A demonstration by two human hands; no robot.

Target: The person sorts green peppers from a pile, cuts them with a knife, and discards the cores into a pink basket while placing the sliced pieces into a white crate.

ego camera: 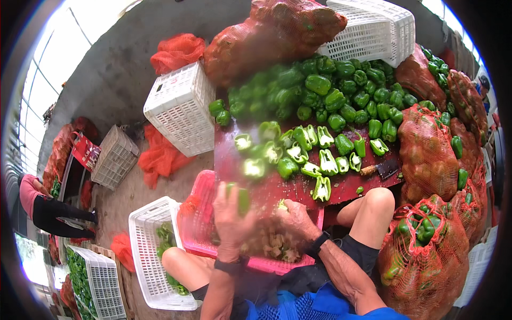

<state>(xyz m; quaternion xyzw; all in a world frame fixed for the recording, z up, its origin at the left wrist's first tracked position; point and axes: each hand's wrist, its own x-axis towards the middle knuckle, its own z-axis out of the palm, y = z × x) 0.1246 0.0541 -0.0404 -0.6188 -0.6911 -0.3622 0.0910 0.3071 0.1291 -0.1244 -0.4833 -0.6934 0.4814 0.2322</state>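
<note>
Blurred by motion, my left hand [232, 220] holds a green bell pepper piece [242, 199] over the pink basket [204, 182]. My right hand [297, 220] is closed around a small pale green piece, probably a pepper core [282, 205], at the near edge of the red table [276, 191]. Pale scraps [282, 248] lie in the basket below my hands. Halved green bell peppers [327, 162] are spread across the table, mostly cut side up. A cleaver with a wooden handle [369, 170] rests at the right. Behind is a large heap of whole green bell peppers [344, 88].
A white plastic crate [154, 298] with green pepper pieces stands left of my knee. Another white crate [180, 108] adjoins the table's left side. Filled red mesh sacks [426, 156] crowd the right; another mesh sack [264, 38] lies behind the heap. A person [44, 208] stands far left.
</note>
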